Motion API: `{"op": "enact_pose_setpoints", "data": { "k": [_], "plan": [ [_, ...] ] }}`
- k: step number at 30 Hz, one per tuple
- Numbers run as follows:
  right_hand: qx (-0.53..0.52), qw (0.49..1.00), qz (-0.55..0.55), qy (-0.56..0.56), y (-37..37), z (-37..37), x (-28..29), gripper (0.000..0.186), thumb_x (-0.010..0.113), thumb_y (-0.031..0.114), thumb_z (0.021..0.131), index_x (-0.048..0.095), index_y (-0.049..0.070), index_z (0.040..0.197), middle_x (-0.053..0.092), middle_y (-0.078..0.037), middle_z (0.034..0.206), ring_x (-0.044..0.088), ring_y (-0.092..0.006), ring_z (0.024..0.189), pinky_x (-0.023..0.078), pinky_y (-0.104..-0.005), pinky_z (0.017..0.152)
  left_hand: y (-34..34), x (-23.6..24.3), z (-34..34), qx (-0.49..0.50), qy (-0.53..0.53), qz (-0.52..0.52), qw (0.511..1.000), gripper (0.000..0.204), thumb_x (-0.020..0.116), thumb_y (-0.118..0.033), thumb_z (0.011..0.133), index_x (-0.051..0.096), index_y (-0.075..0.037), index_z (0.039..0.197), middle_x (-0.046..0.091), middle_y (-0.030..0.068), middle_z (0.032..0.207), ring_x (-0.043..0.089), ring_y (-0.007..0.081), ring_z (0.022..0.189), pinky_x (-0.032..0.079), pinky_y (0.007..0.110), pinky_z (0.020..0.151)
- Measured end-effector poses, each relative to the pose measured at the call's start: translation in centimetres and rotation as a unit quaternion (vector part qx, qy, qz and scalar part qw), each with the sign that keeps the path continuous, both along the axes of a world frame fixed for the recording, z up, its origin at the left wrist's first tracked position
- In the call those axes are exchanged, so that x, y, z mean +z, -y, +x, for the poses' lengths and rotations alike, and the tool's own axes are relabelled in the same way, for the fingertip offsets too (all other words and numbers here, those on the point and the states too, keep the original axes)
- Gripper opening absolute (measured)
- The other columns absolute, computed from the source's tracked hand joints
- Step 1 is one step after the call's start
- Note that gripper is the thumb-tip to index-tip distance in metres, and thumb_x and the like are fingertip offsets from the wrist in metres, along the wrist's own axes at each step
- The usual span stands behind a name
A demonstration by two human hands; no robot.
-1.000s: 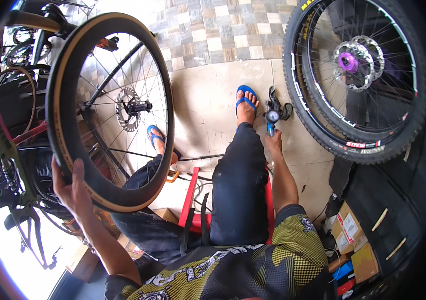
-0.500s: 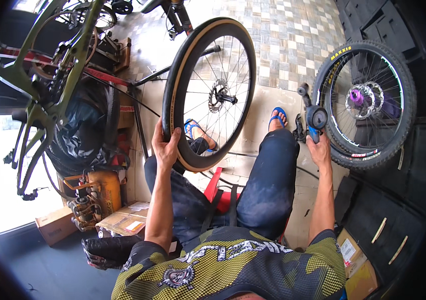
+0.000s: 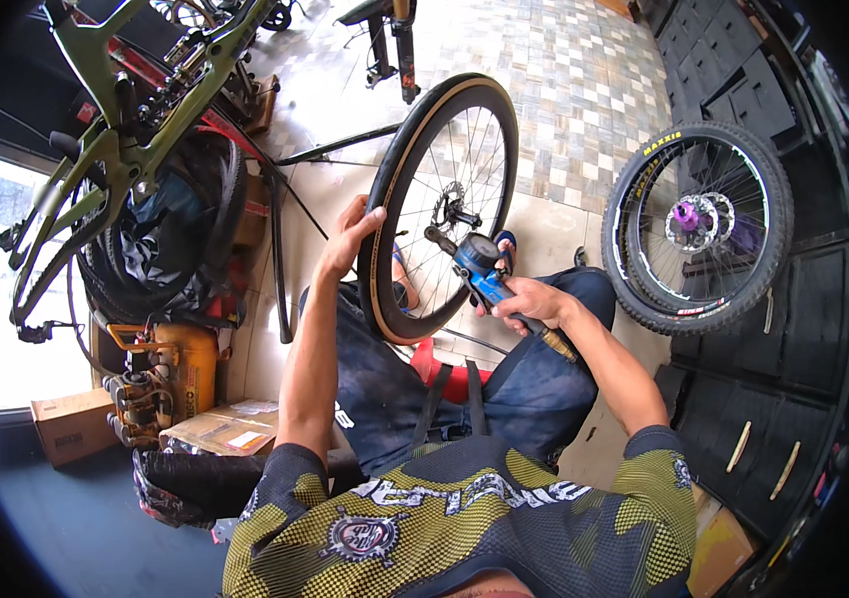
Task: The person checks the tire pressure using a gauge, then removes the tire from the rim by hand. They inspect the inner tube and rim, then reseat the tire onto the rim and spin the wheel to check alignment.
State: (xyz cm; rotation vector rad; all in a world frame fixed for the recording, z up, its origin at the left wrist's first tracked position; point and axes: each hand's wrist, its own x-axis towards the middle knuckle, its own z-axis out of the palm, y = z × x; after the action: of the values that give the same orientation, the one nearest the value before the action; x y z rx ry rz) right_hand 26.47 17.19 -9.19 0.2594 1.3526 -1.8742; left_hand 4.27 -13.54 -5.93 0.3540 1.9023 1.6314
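Note:
A bicycle wheel (image 3: 490, 309) with a black deep rim, tan-striped tyre and disc rotor stands upright between my legs. My left hand (image 3: 349, 239) grips the near side of its tyre, thumb on the tread. In my right hand (image 3: 534, 304) is a blue tyre inflator (image 3: 484, 274) with a black round gauge, a chuck at its upper end and a brass hose fitting below. The chuck is close in front of the spokes; whether it touches the wheel I cannot tell.
Bicycle frames (image 3: 130, 135), bagged tyres and a yellow compressor (image 3: 185, 369) crowd the left side, with cardboard boxes (image 3: 75, 427) below. Two spare knobby wheels (image 3: 634, 289) lean at the right against black drawer cabinets (image 3: 793, 359). A red seat (image 3: 459, 389) is beneath me.
The inflator has risen from beside my right leg and moved leftward to the wheel. The wheel has swung rightward in view and stands centred, my left hand still on it.

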Motion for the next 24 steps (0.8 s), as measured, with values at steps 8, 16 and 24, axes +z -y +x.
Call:
{"op": "enact_pose_setpoints", "data": {
  "k": [8,16,24],
  "plan": [
    [0.005,0.997,0.076,0.034,2.9,-3.4,-3.7,0.04,0.067,0.01,0.092,0.058,-0.005,0.128,0.059,-0.004,0.072,0.059,-0.0129,0.053,0.053,-0.0324,0.045,3.0,-4.0,-1.8,-0.009,0.167,0.138,0.976,0.092,0.05,-0.08,0.099,0.056,-0.003,0.149,0.07,0.0122,0.133,0.066,0.0211,0.123,0.051,0.037,0.105],
    [0.066,0.923,0.322,-0.199,4.5,-6.6,-4.3,0.062,0.06,0.01,0.088,0.047,0.002,0.147,0.057,-0.005,0.062,0.057,-0.0208,0.044,0.046,-0.0392,0.04,2.5,-4.0,-1.4,-0.04,0.129,0.129,0.982,0.08,0.055,-0.067,0.103,0.057,-0.002,0.15,0.059,0.0132,0.151,0.051,0.0234,0.143,0.042,0.038,0.117],
    [0.108,0.95,0.262,-0.133,4.1,-7.6,-3.5,0.05,0.062,0.016,0.087,0.056,0.006,0.135,0.06,-0.006,0.063,0.057,-0.0196,0.045,0.047,-0.037,0.041,2.7,-4.9,-0.9,-0.044,0.145,0.17,0.974,0.085,0.059,-0.069,0.099,0.053,-0.002,0.152,0.058,0.0177,0.153,0.051,0.0272,0.145,0.042,0.04,0.118]
  ]
}}
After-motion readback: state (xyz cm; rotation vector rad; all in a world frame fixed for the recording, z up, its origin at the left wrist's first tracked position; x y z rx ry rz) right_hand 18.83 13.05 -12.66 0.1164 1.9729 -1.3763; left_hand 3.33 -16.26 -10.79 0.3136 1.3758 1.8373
